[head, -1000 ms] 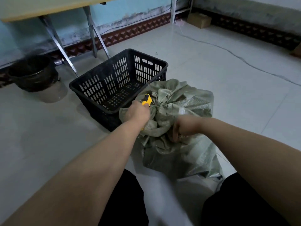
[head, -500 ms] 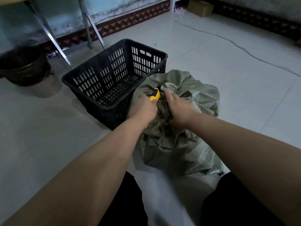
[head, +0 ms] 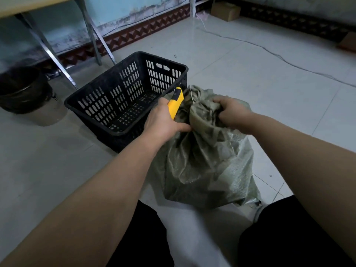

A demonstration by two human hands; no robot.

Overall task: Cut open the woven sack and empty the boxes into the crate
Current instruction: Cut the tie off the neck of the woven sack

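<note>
Sack: a grey-green woven plastic sack (head: 208, 166) stands on the pale tiled floor (head: 269, 93) between the person's knees, touching the near corner of the black slotted plastic crate (head: 163, 74).
Neck: gathered into a bunch and tied with thin white string (head: 191, 95).
Boxes: hidden inside, so I can't count them.
Feel: the cloth looks soft, crinkly and a bit slick. The slack belly suggests a light to moderate load that will shift when tipped.
Where to hold: the bunched neck for cutting. For emptying, I'd say the bottom corners.
Right hand (head: 233, 112): fingers curled tight, clutching the bunched neck from the right.
Left hand (head: 163, 120): fingers wrapped round a yellow-handled utility knife (head: 175, 103), tip pointing up just beside the neck, with the thumb against the cloth.
Blade: I can't tell whether it is out.
Crate: nothing shows inside, and its opening faces up.
Around: a dark round bucket (head: 21, 89) to the left, metal table legs (head: 52, 53) behind, a thin cable (head: 279, 56) across the floor, and a cardboard box (head: 225, 11) by the far wall.
In the way: the right hand's fingers sit near the knife's path, and the crate rim crowds the neck.
</note>
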